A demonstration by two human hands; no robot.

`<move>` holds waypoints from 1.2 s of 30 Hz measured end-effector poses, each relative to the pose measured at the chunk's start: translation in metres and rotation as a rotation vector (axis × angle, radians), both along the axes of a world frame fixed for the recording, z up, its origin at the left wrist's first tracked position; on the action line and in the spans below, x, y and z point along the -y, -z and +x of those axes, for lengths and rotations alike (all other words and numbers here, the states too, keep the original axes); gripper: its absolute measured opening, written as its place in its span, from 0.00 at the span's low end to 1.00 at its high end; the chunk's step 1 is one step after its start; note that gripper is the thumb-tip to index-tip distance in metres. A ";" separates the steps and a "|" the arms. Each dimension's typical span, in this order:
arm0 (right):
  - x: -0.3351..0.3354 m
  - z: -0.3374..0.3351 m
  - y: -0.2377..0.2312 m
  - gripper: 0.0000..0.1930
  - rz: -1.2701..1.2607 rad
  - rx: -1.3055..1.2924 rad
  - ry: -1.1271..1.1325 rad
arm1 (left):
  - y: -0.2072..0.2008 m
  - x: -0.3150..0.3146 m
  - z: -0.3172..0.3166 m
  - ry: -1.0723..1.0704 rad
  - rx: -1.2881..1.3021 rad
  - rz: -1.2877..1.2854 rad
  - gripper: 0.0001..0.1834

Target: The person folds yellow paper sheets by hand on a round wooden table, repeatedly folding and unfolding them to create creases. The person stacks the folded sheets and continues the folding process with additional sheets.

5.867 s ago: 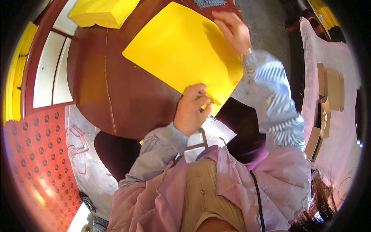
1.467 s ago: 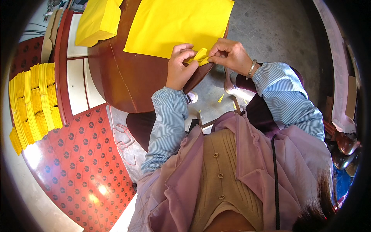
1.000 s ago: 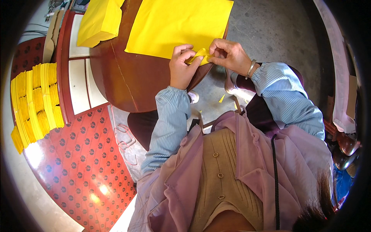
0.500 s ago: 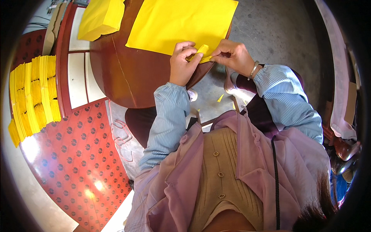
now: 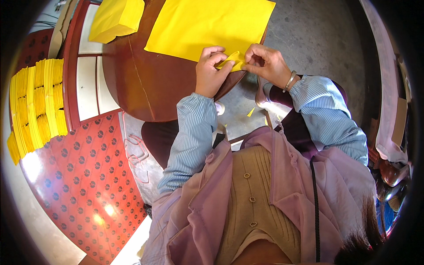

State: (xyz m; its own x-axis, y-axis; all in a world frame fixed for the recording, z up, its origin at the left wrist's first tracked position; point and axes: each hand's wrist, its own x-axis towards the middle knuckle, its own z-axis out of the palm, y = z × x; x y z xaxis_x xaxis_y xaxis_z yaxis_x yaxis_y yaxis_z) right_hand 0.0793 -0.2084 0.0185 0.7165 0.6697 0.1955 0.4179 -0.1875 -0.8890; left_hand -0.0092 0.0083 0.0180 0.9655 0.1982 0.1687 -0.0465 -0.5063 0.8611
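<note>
Both hands work on a small folded piece of yellow paper (image 5: 236, 60) at the near edge of the round brown table (image 5: 132, 84). My left hand (image 5: 212, 70) pinches its left side between thumb and fingers. My right hand (image 5: 267, 64), with a silver bangle at the wrist, grips its right side between thumb and forefinger. Just beyond the hands, a large flat yellow sheet (image 5: 207, 26) lies on the table, its near edge partly covered by my fingers.
A thick yellow paper stack (image 5: 117, 20) stands at the table's far left. Bundles of folded yellow pieces (image 5: 37, 104) sit in rows on a red patterned surface (image 5: 88, 185) at left. A yellow scrap (image 5: 251, 112) lies on the grey floor below the hands.
The small yellow paper has opened out wider between my fingers, and its folds look different. My right hand has shifted very slightly; the left hand keeps its pinch.
</note>
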 end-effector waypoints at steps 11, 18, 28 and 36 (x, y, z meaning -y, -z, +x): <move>0.001 0.003 0.008 0.08 0.083 0.104 -0.025 | 0.003 -0.003 0.002 0.005 0.041 0.033 0.10; 0.000 0.003 0.009 0.09 0.048 0.018 0.001 | 0.003 -0.009 0.001 0.096 0.103 -0.077 0.09; 0.000 0.000 0.000 0.10 0.003 0.108 -0.016 | 0.002 -0.001 0.002 0.001 0.043 0.046 0.11; 0.002 0.001 0.007 0.09 0.117 0.189 -0.072 | 0.001 -0.002 0.002 0.007 0.050 0.031 0.11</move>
